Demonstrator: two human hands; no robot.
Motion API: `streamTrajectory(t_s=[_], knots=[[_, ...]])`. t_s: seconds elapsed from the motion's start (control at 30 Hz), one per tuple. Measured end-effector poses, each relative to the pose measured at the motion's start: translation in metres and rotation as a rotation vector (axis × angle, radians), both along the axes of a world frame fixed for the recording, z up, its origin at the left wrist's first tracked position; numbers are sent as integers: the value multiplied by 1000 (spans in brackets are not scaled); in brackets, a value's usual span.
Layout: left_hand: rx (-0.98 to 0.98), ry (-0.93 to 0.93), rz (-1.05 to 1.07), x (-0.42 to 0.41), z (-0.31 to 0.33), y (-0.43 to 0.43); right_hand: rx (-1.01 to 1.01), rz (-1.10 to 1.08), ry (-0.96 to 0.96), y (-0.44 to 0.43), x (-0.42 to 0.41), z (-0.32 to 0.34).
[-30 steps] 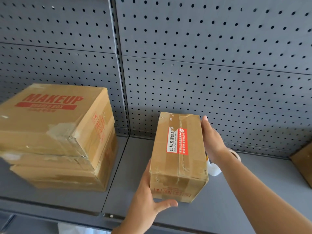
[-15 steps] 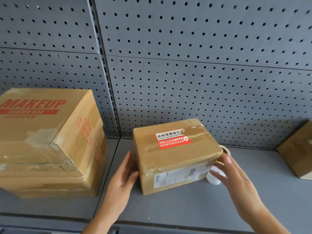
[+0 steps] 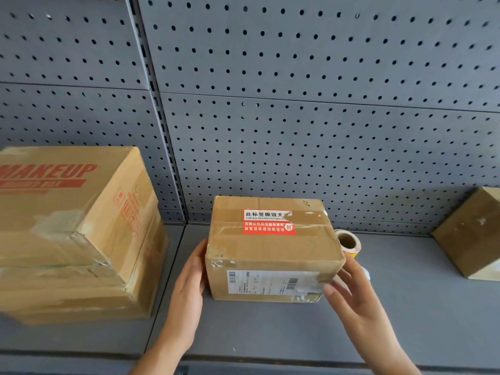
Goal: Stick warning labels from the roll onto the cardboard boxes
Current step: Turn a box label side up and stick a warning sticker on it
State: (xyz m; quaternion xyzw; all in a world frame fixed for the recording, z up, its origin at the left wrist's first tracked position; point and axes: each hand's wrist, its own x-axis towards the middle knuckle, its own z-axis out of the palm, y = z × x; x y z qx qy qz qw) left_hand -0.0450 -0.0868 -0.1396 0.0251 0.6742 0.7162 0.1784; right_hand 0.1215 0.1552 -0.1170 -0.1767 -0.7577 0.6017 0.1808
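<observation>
A small cardboard box stands on the grey shelf, a red and white warning label stuck on its top and a shipping label on its front. My left hand lies flat against the box's left side with straight fingers. My right hand touches the box's lower right front corner, fingers spread and relaxed. The label roll lies on its side just behind the box's right edge, partly hidden by it.
A big "MAKEUP" cardboard box sits on top of another box at the left. Another cardboard box stands at the far right. A grey pegboard wall backs the shelf. The shelf's front edge runs below my wrists.
The small box has been turned from lengthwise to crosswise and set squarely on the shelf. My right hand came round from its far side to its front right corner.
</observation>
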Motion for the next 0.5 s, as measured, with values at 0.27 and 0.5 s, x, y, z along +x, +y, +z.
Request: streamTrajectory(t_s=[0.27,0.5], knots=[[-237,357,-218,39,-2,-18,75,55,-107,-6,-20,6],[-352,486,-80,34,21,-27,145,63,-191,-10,-15,34]])
